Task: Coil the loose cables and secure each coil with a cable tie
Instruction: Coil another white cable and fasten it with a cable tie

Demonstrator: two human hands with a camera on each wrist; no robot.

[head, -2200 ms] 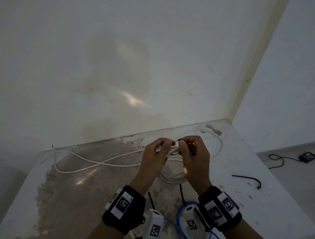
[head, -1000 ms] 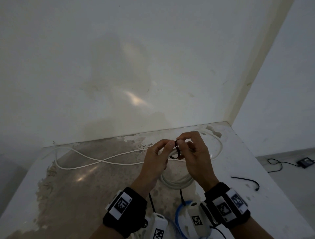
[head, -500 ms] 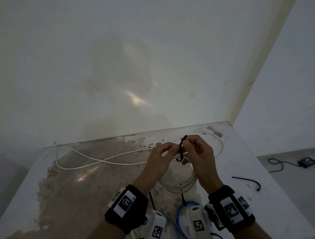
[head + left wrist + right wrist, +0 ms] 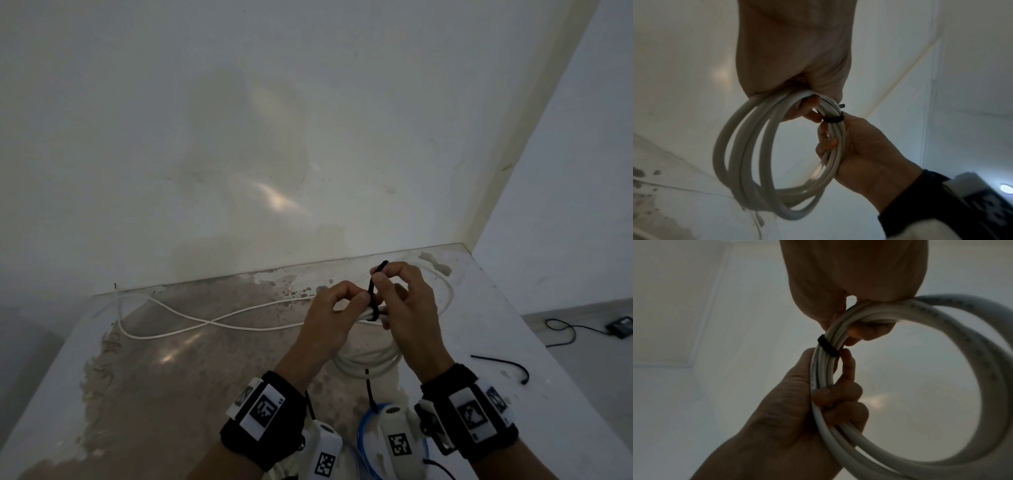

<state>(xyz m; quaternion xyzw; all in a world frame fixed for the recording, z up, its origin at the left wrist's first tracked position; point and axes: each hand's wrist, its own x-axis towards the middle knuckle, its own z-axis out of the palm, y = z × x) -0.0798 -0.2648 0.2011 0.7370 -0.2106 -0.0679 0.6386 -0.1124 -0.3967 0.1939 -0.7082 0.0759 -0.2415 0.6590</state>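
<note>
I hold a white cable coil [image 4: 368, 359] above the table [image 4: 144, 394] with both hands. A black cable tie [image 4: 372, 310] circles its top strands, its tail sticking up. My left hand [image 4: 359, 296] grips the coil just left of the tie. My right hand [image 4: 378, 282] pinches the tail between thumb and forefinger, lower fingers round the coil. In the left wrist view the tie [image 4: 833, 119] sits snug on the coil [image 4: 748, 162]. The right wrist view shows the tie [image 4: 827, 347] between both hands on the coil [image 4: 982, 386].
A loose run of the white cable [image 4: 205, 322] snakes along the back of the table by the wall. A spare black tie [image 4: 503, 363] lies at the right. A blue cable [image 4: 363, 431] lies near my wrists. A black lead and adapter [image 4: 620, 325] lie on the floor, right.
The tie's end has gone through its head and the loop has drawn snug round the coil. The tail now stands up longer from my right fingers.
</note>
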